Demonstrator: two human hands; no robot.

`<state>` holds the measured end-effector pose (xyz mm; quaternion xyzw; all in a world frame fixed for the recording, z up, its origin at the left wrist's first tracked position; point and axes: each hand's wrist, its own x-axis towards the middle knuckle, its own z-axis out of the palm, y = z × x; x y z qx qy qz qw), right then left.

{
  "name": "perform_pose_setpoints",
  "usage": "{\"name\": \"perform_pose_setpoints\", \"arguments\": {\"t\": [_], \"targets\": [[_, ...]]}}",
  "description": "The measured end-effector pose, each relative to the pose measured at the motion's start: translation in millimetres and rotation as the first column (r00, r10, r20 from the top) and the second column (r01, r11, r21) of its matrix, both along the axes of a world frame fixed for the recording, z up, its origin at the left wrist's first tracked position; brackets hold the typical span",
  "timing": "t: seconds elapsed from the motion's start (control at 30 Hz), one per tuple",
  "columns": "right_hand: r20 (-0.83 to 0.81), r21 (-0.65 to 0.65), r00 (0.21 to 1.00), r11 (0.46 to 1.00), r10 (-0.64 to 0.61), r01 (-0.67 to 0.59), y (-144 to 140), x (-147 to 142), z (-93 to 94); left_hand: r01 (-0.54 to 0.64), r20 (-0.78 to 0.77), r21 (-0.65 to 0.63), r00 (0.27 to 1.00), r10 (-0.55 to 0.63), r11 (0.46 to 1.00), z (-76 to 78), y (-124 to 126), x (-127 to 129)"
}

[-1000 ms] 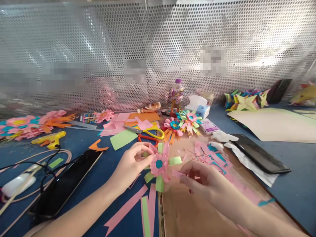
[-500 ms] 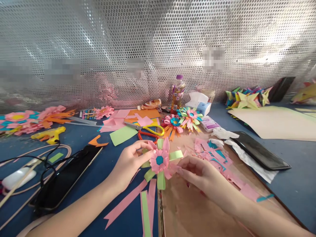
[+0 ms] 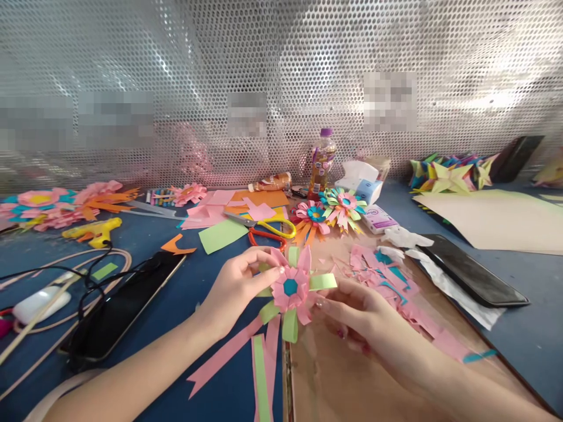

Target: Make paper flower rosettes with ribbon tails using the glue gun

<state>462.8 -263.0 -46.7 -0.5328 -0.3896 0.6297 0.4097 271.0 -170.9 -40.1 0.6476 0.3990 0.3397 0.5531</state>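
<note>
Pink paper loops ring a blue centre on the paper flower (image 3: pixel 291 288) that we hold between our two hands, just above the edge where the blue table (image 3: pixel 185 293) meets the brown cardboard sheet (image 3: pixel 334 375). Green loops stick out around the pink ones. Our left hand (image 3: pixel 235 287) comes in from the left with its fingers curled close together, the thumb and forefinger pinching the flower's left side. Our right hand (image 3: pixel 352 310) reaches in from the right, fingers bent and drawn together, their tips nipping a pink petal at the flower's right edge. Neither hand is spread.

Loose pink and green strips (image 3: pixel 259 357) lie on the table just below the flower. Pink and blue scraps (image 3: pixel 378 275) are heaped on the cardboard near our right hand. Scissors (image 3: pixel 268 228) with yellow and orange handles lie beyond the flower, and two finished flowers (image 3: pixel 334 208) sit farther back. A dark phone (image 3: pixel 123 305) lies to the left of our left forearm.
</note>
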Motion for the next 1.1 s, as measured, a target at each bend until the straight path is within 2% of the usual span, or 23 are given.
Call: {"name": "perform_pose_setpoints", "arguments": {"t": [0.43, 0.57, 0.7, 1.1], "targets": [[-0.030, -0.006, 1.000, 1.000, 0.000, -0.001, -1, -2, -2.9, -0.013, -0.023, 0.078, 1.000, 0.015, 0.997, 2.2, -2, 3], [-0.068, -0.022, 0.996, 0.998, -0.054, 0.052, 0, -4, -4.7, -0.017, -0.002, 0.094, 1.000, 0.018, 0.995, 3.7, -2, 4], [-0.107, -0.023, 0.993, 0.999, -0.051, 0.049, 1, -4, -6.8, -0.021, -0.009, 0.118, 1.000, 0.023, 0.993, 5.3, -4, 5], [-0.132, -0.028, 0.977, 0.985, -0.170, 0.167, -1, -6, -13.1, -0.015, -0.022, 0.169, 1.000, 0.019, 0.985, 3.0, -4, 4]]}}
